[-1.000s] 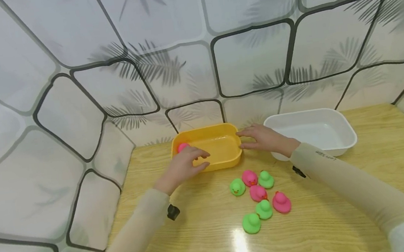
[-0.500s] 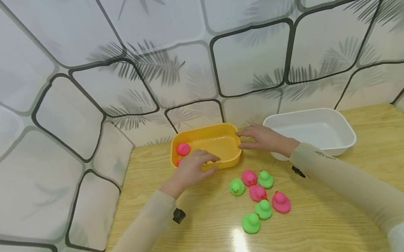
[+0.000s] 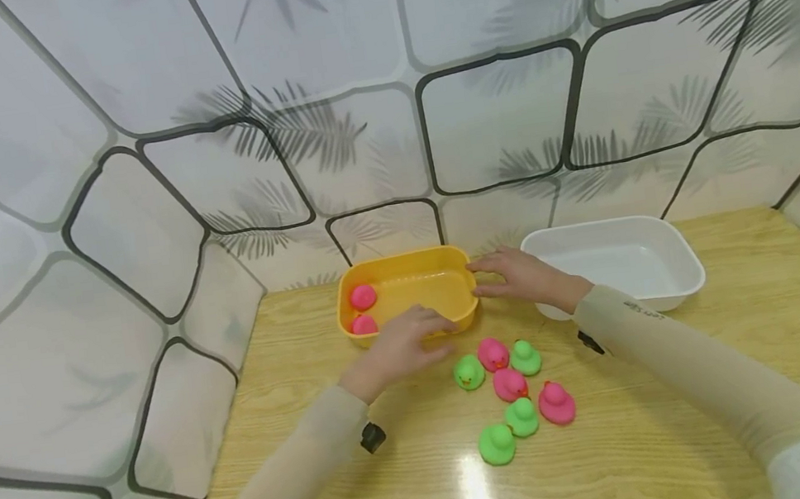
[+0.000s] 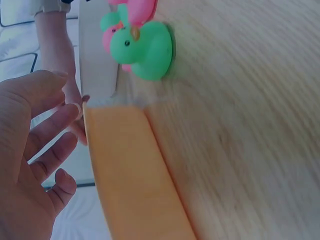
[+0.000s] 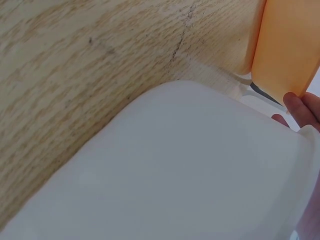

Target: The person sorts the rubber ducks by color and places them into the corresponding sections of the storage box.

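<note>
My left hand (image 3: pixel 400 348) hovers over the near edge of a yellow basin (image 3: pixel 409 265), fingers loosely spread and holding nothing. In the left wrist view, the palm (image 4: pixel 20 145) faces past the basin's side wall (image 4: pixel 130 170). My right hand (image 3: pixel 526 275) touches the basin's right rim with extended fingers; in the right wrist view the fingertips (image 5: pixel 300 107) meet its edge. Two pink rubber ducks (image 3: pixel 363 296) lie at the basin's left end. Right of the left hand, several green (image 3: pixel 469 372) and pink (image 3: pixel 511 384) rubber ducks sit on the table.
A white basin (image 3: pixel 614 256) stands at the back right, beneath the right forearm; its smooth side (image 5: pixel 165 165) fills much of the right wrist view. The wooden table (image 3: pixel 662 434) meets a patterned wall covering (image 3: pixel 497 121) behind both basins.
My left hand has moved right and toward me, from above the basin's left end to its near edge, uncovering both pink ducks inside. The right hand has stayed at the rim.
</note>
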`<state>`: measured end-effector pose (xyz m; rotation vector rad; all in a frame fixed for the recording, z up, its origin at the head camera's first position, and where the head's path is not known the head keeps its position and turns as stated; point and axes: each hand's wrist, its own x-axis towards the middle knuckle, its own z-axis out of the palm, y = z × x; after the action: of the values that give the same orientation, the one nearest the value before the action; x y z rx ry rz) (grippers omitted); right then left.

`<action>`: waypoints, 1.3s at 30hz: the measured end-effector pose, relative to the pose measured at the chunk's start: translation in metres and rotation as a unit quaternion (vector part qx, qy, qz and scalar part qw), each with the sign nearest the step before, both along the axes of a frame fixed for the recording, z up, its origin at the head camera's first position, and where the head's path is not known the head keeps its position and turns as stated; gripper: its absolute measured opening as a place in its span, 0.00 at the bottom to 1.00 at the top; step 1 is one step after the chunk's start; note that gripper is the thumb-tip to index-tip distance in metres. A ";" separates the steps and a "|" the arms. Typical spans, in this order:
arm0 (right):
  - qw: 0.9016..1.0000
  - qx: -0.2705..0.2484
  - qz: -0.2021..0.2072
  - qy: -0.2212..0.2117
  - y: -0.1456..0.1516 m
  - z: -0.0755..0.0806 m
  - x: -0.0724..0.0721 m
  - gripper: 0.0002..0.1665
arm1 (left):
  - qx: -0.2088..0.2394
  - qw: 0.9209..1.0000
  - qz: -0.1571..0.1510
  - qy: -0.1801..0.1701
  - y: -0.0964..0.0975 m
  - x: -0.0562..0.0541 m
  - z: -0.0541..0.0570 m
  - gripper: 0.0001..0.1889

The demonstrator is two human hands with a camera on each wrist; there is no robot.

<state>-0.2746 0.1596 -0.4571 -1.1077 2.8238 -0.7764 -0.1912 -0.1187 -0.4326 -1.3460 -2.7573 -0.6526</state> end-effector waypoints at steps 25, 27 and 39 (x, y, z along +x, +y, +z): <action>1.000 -0.003 0.004 0.008 0.001 -0.003 -0.001 0.33 | -0.062 0.998 -0.032 -0.002 0.044 0.010 -0.021 0.16; 1.000 -0.002 0.004 0.010 0.001 -0.003 -0.001 0.33 | -0.069 0.997 -0.032 -0.003 0.047 0.010 -0.022 0.16; 1.000 0.002 0.003 0.010 0.001 -0.004 -0.001 0.32 | -0.095 0.995 -0.029 -0.003 0.059 0.007 -0.027 0.16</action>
<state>-0.2761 0.1605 -0.4607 -1.1303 2.8354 -0.7637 -0.1845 -0.0595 -0.4596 -1.4644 -2.8578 -0.4051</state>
